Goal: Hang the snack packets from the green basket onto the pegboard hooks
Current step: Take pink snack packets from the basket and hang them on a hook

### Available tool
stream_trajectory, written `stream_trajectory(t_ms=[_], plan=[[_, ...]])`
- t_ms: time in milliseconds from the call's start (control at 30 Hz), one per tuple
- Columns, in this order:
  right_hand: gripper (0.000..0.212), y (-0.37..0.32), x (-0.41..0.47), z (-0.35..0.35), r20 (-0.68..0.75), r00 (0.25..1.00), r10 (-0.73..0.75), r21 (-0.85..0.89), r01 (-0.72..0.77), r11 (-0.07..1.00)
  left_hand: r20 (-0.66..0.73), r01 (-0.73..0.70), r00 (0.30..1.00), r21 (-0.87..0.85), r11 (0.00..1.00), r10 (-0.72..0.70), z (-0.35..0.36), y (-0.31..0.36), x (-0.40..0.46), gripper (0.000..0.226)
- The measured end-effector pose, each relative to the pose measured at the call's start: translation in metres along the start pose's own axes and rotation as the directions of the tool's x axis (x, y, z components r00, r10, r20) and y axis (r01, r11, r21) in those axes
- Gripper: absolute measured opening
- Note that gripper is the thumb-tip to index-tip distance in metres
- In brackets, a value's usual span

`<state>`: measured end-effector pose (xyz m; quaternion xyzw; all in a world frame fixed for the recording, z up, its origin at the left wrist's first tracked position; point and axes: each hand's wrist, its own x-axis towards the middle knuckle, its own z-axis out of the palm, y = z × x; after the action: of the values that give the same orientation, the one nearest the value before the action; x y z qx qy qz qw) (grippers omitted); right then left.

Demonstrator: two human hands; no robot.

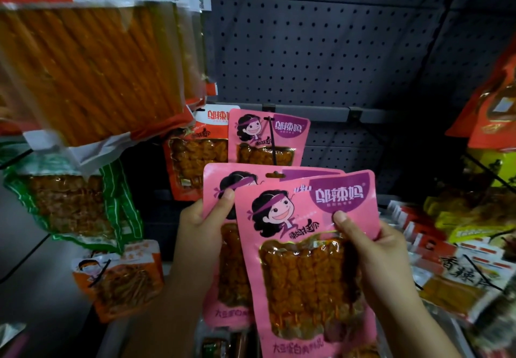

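I hold two pink snack packets in front of the dark pegboard (pixel 321 50). My left hand (pixel 201 221) grips the rear pink packet (pixel 223 246) at its left edge, thumb on its front. My right hand (pixel 371 249) grips the front pink packet (pixel 304 260), thumb pressed on its face below the purple logo. A third pink packet (pixel 268 137) hangs on a black hook (pixel 272 140) just above them, beside an orange packet (pixel 195 156). The green basket is not in view.
Large packets of orange sticks (pixel 92 59) hang close at upper left. A green-edged packet (pixel 75 201) and a small orange packet (pixel 120 276) hang lower left. Red, yellow and white packets (pixel 474 246) crowd the right side. A shelf rail (pixel 321 112) crosses the pegboard.
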<state>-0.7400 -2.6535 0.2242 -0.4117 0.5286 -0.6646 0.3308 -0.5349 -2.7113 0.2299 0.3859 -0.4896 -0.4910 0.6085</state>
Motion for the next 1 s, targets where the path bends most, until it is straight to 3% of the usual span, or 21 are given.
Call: stream_trajectory(t_ms=[400,600,833,867,933,1000], plan=[[0.026,0.009,0.011,0.002,0.054,0.999,-0.001,0.032,-0.001,1.000,0.023,-0.002,1.000,-0.036,0.999,0.003,-0.002,-0.008,0.008,0.021],[0.030,0.018,0.035,0.009,0.016,1.000,0.024,-0.014,-0.023,1.000,0.053,-0.026,0.998,-0.005,1.000,0.026,-0.008,-0.016,0.034,0.026],[0.023,0.028,0.076,0.018,-0.048,0.997,0.059,-0.051,-0.061,0.997,0.058,-0.117,0.992,0.178,0.977,0.108,-0.011,-0.028,0.084,0.010],[0.021,0.029,0.081,0.020,-0.047,0.996,0.069,-0.048,-0.072,0.996,0.055,-0.124,0.992,0.207,0.971,0.115,-0.011,-0.029,0.091,0.012],[0.017,0.030,0.093,0.024,-0.054,0.995,0.081,-0.048,-0.084,0.995,0.056,-0.151,0.988,0.271,0.951,0.141,-0.010,-0.031,0.107,0.036],[0.016,0.029,0.106,0.029,-0.069,0.993,0.097,-0.047,-0.101,0.994,0.071,-0.174,0.985,0.326,0.929,0.159,-0.008,-0.031,0.123,0.036]])
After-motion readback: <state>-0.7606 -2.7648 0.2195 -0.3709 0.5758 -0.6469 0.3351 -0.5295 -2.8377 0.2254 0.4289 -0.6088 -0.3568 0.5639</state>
